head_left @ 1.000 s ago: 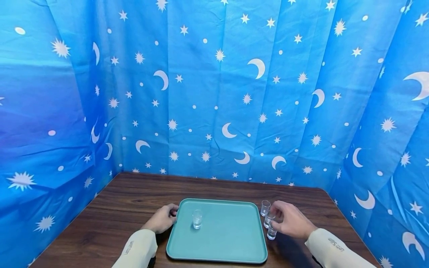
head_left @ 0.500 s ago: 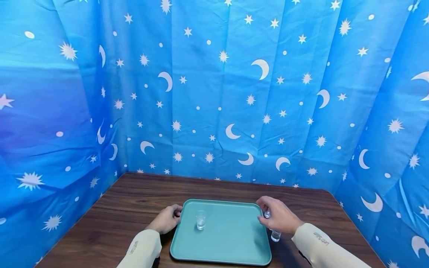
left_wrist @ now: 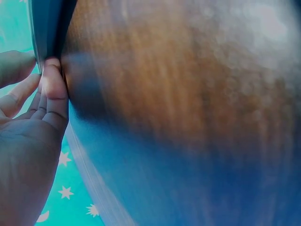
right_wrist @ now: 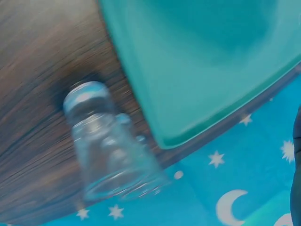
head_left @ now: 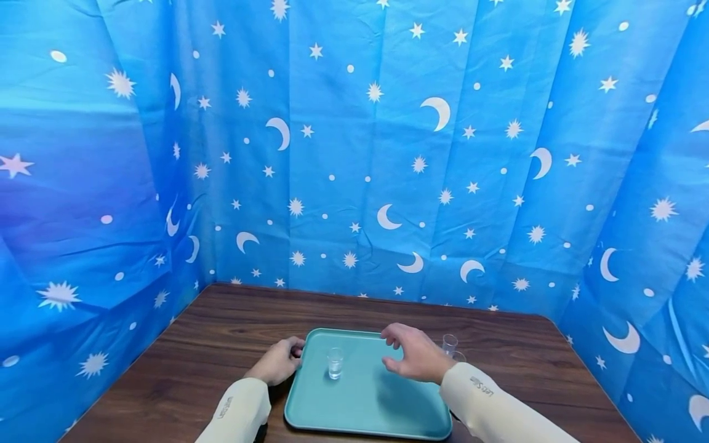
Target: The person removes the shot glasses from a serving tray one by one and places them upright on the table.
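A green rectangular tray point(head_left: 362, 409) lies on the table, one small clear shot glass point(head_left: 335, 363) upright on its left part. My left hand point(head_left: 278, 362) pinches the tray's left rim; in the left wrist view its fingers point(left_wrist: 55, 87) meet the rim's outer side. Above the right half of the tray, my right hand point(head_left: 415, 354) is in the air, fingers loosely bent and apart, with nothing seen between them. Beyond its wrist stand more shot glasses point(head_left: 450, 343), partly hidden by the sleeve. The right wrist view shows blurred shot glasses point(right_wrist: 101, 136) overlapping beside the tray's corner.
Dark wood table point(head_left: 244, 320) surrounds the tray. A blue curtain point(head_left: 332, 154) with white moons and stars encloses the table's back and sides.
My right hand has moved left from beside the glasses at the tray's right edge to above the tray. The left hand stays on the left rim. The head view has shifted slightly.
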`<control>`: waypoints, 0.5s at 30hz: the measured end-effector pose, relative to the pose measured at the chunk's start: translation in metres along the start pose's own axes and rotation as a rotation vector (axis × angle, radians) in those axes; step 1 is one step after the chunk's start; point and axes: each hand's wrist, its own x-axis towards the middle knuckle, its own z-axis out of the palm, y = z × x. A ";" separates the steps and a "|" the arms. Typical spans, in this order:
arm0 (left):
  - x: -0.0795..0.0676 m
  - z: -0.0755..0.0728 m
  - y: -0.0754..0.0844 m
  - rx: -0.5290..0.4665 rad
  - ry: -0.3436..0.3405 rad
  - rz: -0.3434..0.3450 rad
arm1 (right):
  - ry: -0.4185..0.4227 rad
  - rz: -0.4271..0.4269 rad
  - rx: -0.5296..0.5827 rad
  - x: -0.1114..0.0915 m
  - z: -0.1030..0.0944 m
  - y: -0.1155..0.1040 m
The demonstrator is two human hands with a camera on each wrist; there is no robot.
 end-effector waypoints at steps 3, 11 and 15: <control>0.000 0.000 -0.001 0.002 -0.001 0.001 | -0.019 0.008 0.006 0.007 0.008 -0.009; 0.000 -0.002 0.001 0.008 0.001 0.003 | -0.074 0.014 0.022 0.021 0.023 -0.022; 0.000 -0.001 0.000 0.012 0.005 0.001 | -0.078 -0.003 0.038 0.025 0.027 -0.026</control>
